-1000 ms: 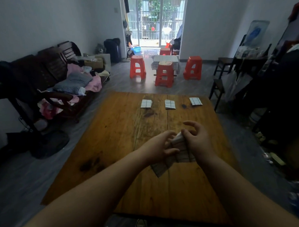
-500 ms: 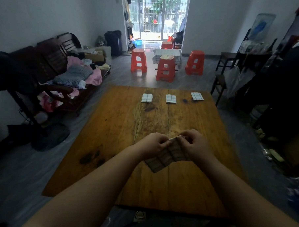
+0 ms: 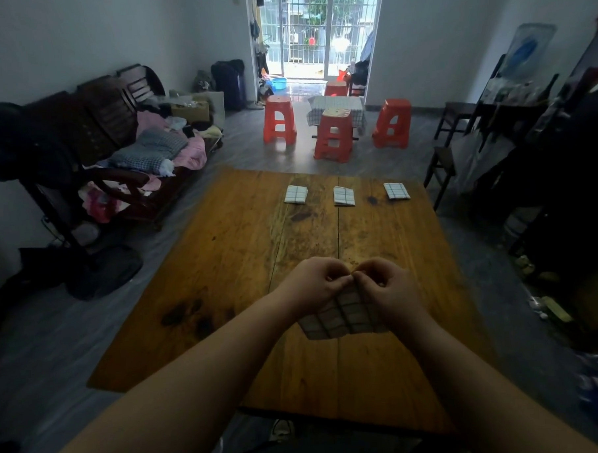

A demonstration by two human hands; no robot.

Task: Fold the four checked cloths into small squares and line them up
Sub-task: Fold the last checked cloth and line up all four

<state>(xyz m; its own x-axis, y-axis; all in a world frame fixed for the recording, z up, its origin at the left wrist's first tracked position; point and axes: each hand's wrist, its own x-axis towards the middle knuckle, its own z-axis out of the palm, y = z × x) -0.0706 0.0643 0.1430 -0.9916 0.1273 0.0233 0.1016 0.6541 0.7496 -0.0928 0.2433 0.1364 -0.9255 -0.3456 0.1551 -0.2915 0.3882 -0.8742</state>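
Both hands meet over the table (image 3: 224, 264), approx mid-width and nearer the near edge than the far one. Left hand (image 3: 312, 285) & right hand (image 3: 386, 287) are knuckles-up w/ fingers curled in. Each hand's fingertips pinch the top edge of the fourth cloth (image 3: 342, 318), and the two hands touch at the pinch. The thumbs are hidden behind fingers and cloth, so how they lie can't be told.

The fourth cloth is partly folded. It hangs from the pinch toward the person as a checked panel, w/ its lower edge btwn the wrists. Whether it touches the wood can't be told.

Along the far edge lie 3 cloths already folded small, flat on the wood in a row and apart from each other. The left folded cloth (image 3: 296, 194) sits left of centre. The middle folded cloth (image 3: 344, 196) is just right of the board seam. The right folded cloth (image 3: 396, 191) is nearest the far-right corner.

Beyond the table, red stools (image 3: 279, 119) stand round a small table w/ a checked cover (image 3: 337, 104). To the left is a dark wooden sofa (image 3: 107, 108) piled w/ clothes.
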